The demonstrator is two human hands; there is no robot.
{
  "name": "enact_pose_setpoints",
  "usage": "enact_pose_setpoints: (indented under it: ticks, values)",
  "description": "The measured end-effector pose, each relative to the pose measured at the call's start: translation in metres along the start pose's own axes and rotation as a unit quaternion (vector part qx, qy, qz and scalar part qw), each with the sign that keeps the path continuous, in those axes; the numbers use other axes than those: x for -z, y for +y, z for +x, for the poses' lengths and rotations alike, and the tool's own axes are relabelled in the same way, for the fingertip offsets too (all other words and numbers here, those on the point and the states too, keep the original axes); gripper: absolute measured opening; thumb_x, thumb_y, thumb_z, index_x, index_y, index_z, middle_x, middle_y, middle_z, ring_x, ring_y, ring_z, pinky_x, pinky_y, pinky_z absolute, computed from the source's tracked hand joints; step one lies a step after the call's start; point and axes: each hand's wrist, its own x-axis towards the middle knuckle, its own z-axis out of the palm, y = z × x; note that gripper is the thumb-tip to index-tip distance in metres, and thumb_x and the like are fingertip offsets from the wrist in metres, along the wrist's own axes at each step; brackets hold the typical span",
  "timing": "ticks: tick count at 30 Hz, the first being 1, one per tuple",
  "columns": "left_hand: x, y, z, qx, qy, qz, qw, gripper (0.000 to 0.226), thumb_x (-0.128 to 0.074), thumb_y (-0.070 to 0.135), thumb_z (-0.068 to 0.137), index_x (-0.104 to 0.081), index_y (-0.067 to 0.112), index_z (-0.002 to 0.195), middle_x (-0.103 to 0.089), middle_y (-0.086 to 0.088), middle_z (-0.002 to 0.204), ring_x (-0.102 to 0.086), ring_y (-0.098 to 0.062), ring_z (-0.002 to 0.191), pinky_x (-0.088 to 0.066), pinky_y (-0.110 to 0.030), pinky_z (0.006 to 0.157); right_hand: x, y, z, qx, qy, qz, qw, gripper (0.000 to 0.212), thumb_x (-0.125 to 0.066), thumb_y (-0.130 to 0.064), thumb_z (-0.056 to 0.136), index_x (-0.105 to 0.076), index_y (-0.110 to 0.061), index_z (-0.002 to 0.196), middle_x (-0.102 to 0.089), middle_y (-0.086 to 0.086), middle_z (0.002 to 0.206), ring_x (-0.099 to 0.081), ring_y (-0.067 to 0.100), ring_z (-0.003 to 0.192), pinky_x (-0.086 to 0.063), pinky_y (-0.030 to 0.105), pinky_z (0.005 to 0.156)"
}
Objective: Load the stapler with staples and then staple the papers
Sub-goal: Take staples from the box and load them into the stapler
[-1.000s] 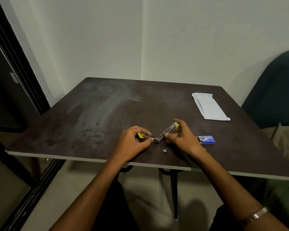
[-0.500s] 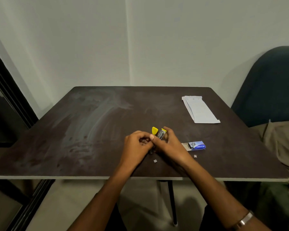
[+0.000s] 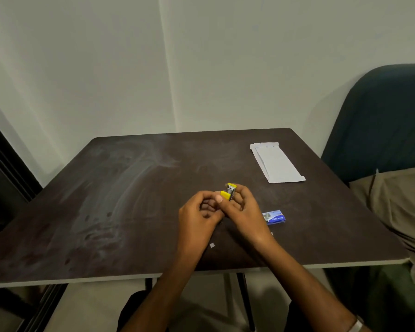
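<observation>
1. The small yellow-and-metal stapler [image 3: 230, 190] is held up above the dark table [image 3: 130, 200], roughly over its middle near the front, with both hands wrapped about it.
2. The right hand [image 3: 243, 213] has its fingers curled round the stapler's body from behind, gripping it so the yellow end points up and away.
3. The left hand [image 3: 198, 215] is curled in against the stapler's near side, thumb tip touching the yellow part; whether it pinches a strip of staples I cannot tell, it is too small to see.
4. The blue staple box [image 3: 274, 217] lies on the table just right of the right hand, drawer partly out. A tiny pale bit [image 3: 212, 245] lies nearer the front edge than the hands.
5. The folded papers [image 3: 274, 162] lie beyond the stapler, toward the table's far right corner, well apart from the hands.
6. My guess is the loading is being finished. To do it well: hold the body steady in the right hand, make sure the strip sits legs-down in the channel, then close the top gently until it catches, keeping fingertips clear of the hinge.
</observation>
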Motion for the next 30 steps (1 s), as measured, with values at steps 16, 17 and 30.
enact_pose_setpoints:
  ticks: [16, 17, 30]
  values:
    - [-0.064, 0.021, 0.01, 0.007, -0.112, -0.122, 0.986, 0.041, -0.065, 0.003, 0.074, -0.055, 0.038, 0.091, -0.071, 0.016, 0.098, -0.069, -0.001, 0.085, -0.052, -0.012, 0.068, 0.077, -0.023, -0.007, 0.175, 0.015, -0.17, 0.97, 0.037, -0.072, -0.02, 0.081, -0.057, -0.024, 0.114, -0.066, -0.016, 0.108, -0.065, 0.008, 0.104, -0.051, 0.018, 0.088]
    - [-0.068, 0.022, 0.01, 0.008, -0.116, -0.125, 0.985, 0.041, -0.065, 0.001, 0.075, -0.055, 0.038, 0.09, -0.071, 0.017, 0.095, -0.069, -0.001, 0.083, -0.052, -0.011, 0.067, 0.082, -0.024, -0.007, 0.181, 0.016, -0.18, 0.967, 0.036, -0.072, -0.021, 0.081, -0.058, -0.025, 0.114, -0.066, -0.016, 0.108, -0.065, 0.01, 0.103, -0.051, 0.02, 0.089]
    - [-0.116, 0.023, 0.022, 0.023, -0.209, -0.06, 0.976, 0.039, -0.065, -0.008, 0.079, -0.057, 0.026, 0.097, -0.064, 0.007, 0.093, -0.068, -0.008, 0.089, -0.057, -0.019, 0.074, 0.139, -0.022, -0.007, 0.188, 0.031, -0.26, 0.947, 0.046, -0.073, -0.028, 0.079, -0.054, -0.037, 0.12, -0.061, -0.024, 0.114, -0.059, 0.0, 0.108, -0.046, 0.01, 0.09]
